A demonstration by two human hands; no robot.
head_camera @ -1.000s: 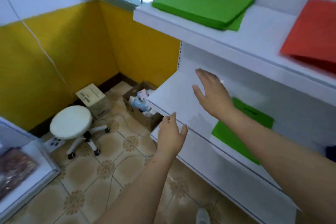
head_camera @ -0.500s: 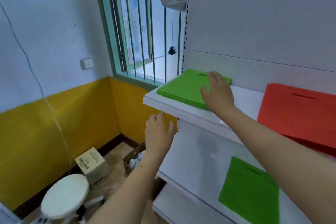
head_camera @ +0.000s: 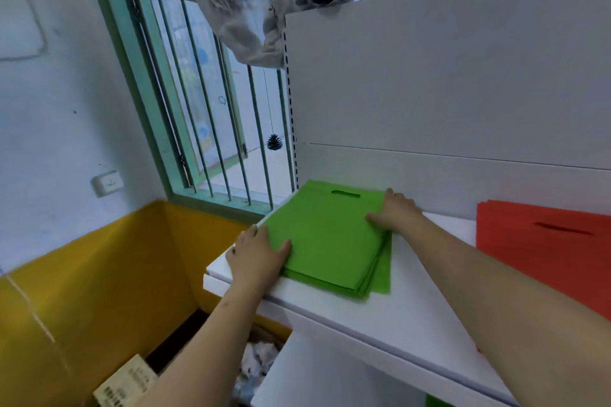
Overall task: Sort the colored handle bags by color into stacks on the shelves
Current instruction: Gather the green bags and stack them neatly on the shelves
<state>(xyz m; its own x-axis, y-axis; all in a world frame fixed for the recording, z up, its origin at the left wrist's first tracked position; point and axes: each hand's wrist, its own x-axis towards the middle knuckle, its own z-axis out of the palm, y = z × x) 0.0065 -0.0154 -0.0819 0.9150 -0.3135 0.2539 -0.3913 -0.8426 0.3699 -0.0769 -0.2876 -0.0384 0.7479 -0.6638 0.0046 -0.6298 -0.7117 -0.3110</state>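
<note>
Both hands lie on the green bags (head_camera: 325, 238), a flat stack at the left end of the white shelf (head_camera: 390, 314) — the left hand (head_camera: 256, 256) rests flat with fingers spread on the stack's near left corner, and the right hand (head_camera: 395, 213) presses on its right edge, thumb on top and fingers loosely bent toward the back, so neither hand plainly grips anything. Between the two hands the top bag shows its handle slot toward the back panel. Just right of the right forearm, well apart from the green stack, lie the red bags (head_camera: 542, 251) — also flat on the same shelf.
</note>
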